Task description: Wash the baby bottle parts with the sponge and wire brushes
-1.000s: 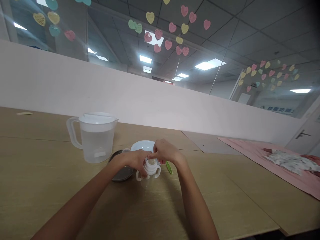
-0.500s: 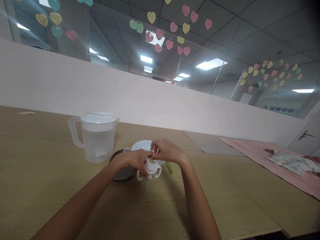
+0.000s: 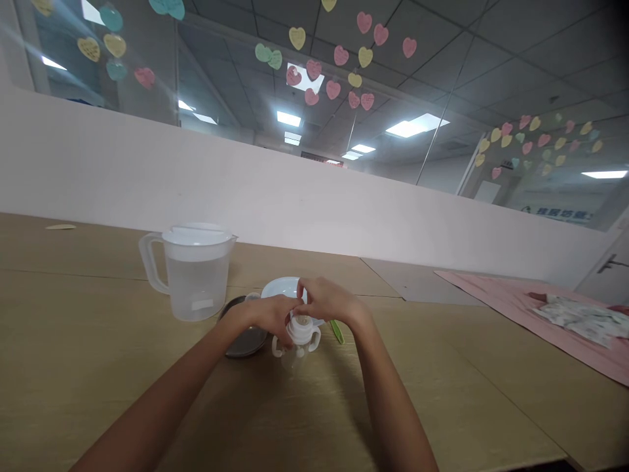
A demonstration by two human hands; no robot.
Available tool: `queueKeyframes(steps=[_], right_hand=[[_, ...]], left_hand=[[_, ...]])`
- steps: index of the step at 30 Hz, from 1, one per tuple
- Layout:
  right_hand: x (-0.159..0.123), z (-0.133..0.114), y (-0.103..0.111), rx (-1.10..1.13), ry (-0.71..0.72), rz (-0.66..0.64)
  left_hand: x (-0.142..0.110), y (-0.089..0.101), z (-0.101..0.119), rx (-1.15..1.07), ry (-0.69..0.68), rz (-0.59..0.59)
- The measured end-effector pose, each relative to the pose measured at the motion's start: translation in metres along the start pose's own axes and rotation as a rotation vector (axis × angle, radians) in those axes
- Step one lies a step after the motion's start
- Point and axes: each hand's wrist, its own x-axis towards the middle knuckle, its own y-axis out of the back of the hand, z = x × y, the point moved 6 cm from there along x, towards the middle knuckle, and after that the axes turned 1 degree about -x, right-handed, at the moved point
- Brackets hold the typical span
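Observation:
A clear baby bottle [image 3: 295, 357] with two white side handles and a white neck ring stands upright on the table in front of me. My left hand [image 3: 275, 316] is closed round the left side of the bottle's neck. Over the bottle's top, my right hand [image 3: 324, 300] has thumb and fingers pinched together; what they hold, if anything, is too small to make out. Behind my hands lies a white plate [image 3: 280, 286], partly covered by them. A dark round pan [image 3: 246, 344] sits to the left, partly under my left wrist, with a small clear piece at its rim.
A lidded plastic jug [image 3: 198, 282] holding clear liquid stands at the left. Right of the bottle lies a green-handled utensil [image 3: 337, 332]. Farther right, a pink cloth [image 3: 484, 288] carries a doll in patterned clothing [image 3: 582, 318]. A low white wall [image 3: 295, 203] borders the table's far side.
The view has shifted slightly, so everything appears a little to the right. Both hands stay at the bottle's top, with only a small shift of the fingers.

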Motion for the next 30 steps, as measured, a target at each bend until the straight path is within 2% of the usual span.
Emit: queueKeyframes(steps=[3, 7, 14, 17, 19, 22, 26, 30], right_hand=[[0.000, 0.000, -0.001, -0.015, 0.020, -0.016], [0.004, -0.005, -0.006, -0.068, 0.059, -0.014], [0.010, -0.010, -0.013, -0.121, 0.045, 0.061], [0.002, 0.004, -0.013, 0.054, 0.065, 0.112], [-0.006, 0.016, -0.021, 0.264, 0.102, 0.065], [-0.018, 0.031, -0.036, 0.460, 0.147, 0.084], [-0.023, 0.041, -0.063, 0.638, 0.099, 0.232], [-0.021, 0.040, -0.082, 0.727, 0.039, 0.437]], left_hand=[[0.001, 0.000, -0.005, 0.006, 0.030, 0.017], [0.002, 0.001, -0.005, 0.018, 0.004, 0.053], [0.003, -0.001, -0.007, 0.008, 0.056, 0.019], [0.003, 0.001, -0.006, 0.033, 0.047, 0.057], [0.003, 0.000, -0.005, 0.051, 0.039, 0.058], [0.003, -0.001, -0.002, 0.058, 0.019, 0.030], [0.001, 0.001, 0.001, 0.078, 0.054, 0.022], [0.002, 0.004, 0.009, 0.094, 0.016, 0.040]])
